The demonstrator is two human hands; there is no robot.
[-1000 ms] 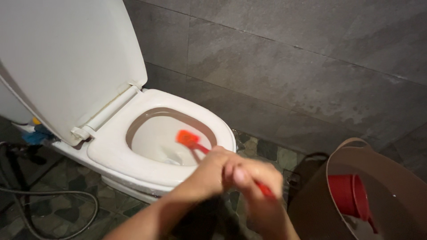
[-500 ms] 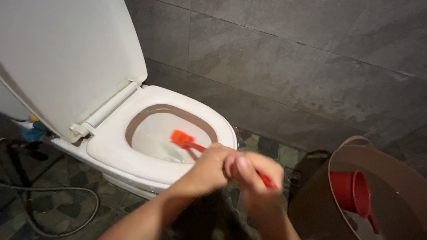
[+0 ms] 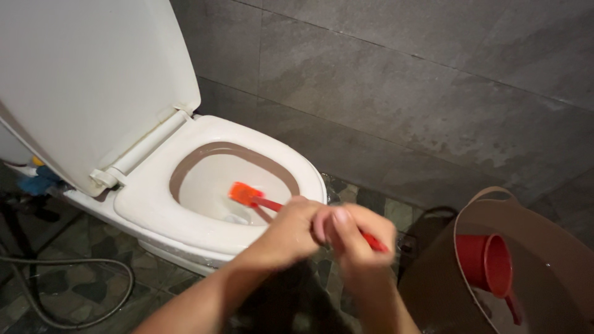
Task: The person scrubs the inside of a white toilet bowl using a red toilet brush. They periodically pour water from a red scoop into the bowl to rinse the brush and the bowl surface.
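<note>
**Scrubbing the bowl with both hands on one brush**

Grey tiled walls close off the far side, with a patterned stone floor below. At left stands a white toilet (image 3: 154, 204) with its lid (image 3: 80, 80) raised and the seat down. A red brush (image 3: 247, 195) reaches from the near right into the bowl, its head low against the far inner wall, just above the water.

Both hands are wrapped around the handle: the left hand (image 3: 286, 230) nearer the head, the right hand (image 3: 356, 238) at the tail end, the two touching. The grip looks firm, though motion blur hides the fingers.

To scrub well, I judge the forward hand should steer and press while the rear hand drives short strokes, keeping the head under the rim line so nothing flicks out.

At near right, a brown bucket (image 3: 470, 291) holds a red dipper (image 3: 489, 266); a hose (image 3: 74, 272) lies on the floor at left.
</note>
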